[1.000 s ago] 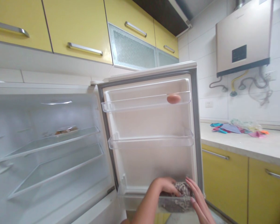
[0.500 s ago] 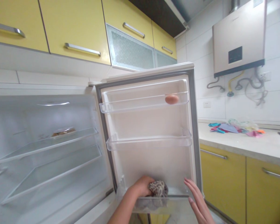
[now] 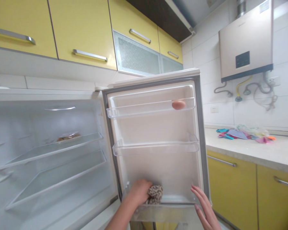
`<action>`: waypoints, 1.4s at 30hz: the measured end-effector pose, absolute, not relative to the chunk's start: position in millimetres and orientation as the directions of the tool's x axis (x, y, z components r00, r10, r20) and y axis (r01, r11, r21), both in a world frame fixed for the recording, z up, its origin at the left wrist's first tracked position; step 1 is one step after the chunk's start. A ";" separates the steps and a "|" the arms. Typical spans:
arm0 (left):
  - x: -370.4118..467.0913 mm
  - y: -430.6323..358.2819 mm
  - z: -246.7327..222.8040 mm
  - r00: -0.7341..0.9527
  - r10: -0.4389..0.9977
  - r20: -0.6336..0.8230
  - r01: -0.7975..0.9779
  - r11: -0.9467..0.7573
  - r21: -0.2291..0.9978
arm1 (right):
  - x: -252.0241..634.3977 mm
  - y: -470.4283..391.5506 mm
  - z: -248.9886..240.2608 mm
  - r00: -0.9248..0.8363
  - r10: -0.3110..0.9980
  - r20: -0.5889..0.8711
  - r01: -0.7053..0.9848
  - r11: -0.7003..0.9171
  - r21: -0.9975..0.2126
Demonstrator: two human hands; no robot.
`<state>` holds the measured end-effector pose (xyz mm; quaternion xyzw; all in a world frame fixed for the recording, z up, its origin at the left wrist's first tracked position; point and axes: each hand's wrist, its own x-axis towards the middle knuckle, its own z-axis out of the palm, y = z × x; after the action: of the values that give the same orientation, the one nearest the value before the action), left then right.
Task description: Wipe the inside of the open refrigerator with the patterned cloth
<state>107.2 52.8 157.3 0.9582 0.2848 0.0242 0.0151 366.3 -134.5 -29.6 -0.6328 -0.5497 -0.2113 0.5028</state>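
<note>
A refrigerator door [image 3: 156, 175] stands open, its inner side facing me. My left hand [image 3: 140, 191] is closed on a patterned grey-brown cloth [image 3: 155, 194] at the bottom door shelf [image 3: 172, 211]; part of the cloth is hidden by the hand. My right hand [image 3: 204, 204] has its fingers apart at the right end of that shelf, with nothing held. On the top door shelf, near its right end, lies a brown egg [image 3: 178, 104]. The middle door shelf [image 3: 156, 148] spans the door above my hands.
Left of the door, the fridge interior has glass shelves [image 3: 62, 172] and a wrapped package [image 3: 68, 137]. Colourful cloths [image 3: 235, 134] lie on the counter [image 3: 254, 151] at right. Yellow cabinets [image 3: 86, 28] and a water heater [image 3: 244, 41] are above.
My left hand has moved left along the bottom door shelf together with the cloth. My right hand stays almost where it was. The view has shifted slightly.
</note>
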 end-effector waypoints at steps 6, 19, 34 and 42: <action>180.2 -10.4 163.2 0.937 0.337 0.093 0.337 -0.941 0.015 | 359.0 -140.9 -26.8 0.327 0.517 0.791 0.898 0.091 -0.430; 239.0 -31.2 130.7 0.891 0.382 0.247 0.412 -0.908 -0.082 | 352.9 -124.3 -41.4 0.240 0.288 0.927 0.960 0.070 -0.270; 223.2 -1.6 203.3 0.256 0.385 0.887 0.538 -0.819 0.200 | 345.9 -136.4 -38.0 0.320 0.333 0.887 0.937 0.026 -0.348; 254.3 -27.2 179.7 0.271 0.598 0.754 0.372 -0.788 0.491 | 351.0 -135.6 -40.3 0.284 0.344 0.895 0.953 -0.001 -0.303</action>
<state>254.3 -27.2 179.7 0.7896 0.3072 0.5199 0.1087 351.0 -135.6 -40.3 -0.6352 -0.5107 -0.3114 0.4886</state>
